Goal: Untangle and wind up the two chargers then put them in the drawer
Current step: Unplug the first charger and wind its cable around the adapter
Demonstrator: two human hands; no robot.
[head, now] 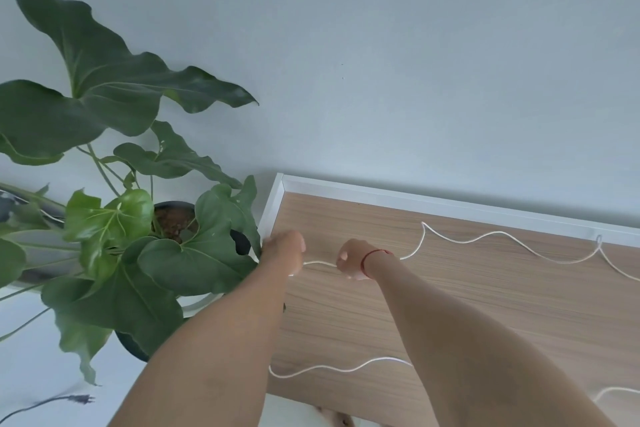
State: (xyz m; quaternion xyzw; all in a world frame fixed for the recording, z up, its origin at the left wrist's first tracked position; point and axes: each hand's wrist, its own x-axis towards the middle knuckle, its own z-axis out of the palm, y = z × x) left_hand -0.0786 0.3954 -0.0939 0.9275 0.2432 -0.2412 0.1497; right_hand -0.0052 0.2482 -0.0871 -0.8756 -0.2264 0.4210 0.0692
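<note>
A white charger cable (pixel 498 236) snakes across the wooden tabletop (pixel 485 305) from the far right to my hands near the table's left end. My left hand (pixel 282 255) grips the cable's end by the left edge. My right hand (pixel 353 260), with a red thread at the wrist, pinches the same cable a short span to the right. The stretch of cable between my hands is taut. A second white cable (pixel 332 369) curves along the near part of the table, passing under my right forearm. No drawer is in view.
A large potted plant (pixel 138 236) with broad green leaves stands just left of the table. A white raised rim (pixel 415 199) runs along the table's back and left edges against a pale wall. A black power plug (pixel 81 399) lies on the floor at lower left.
</note>
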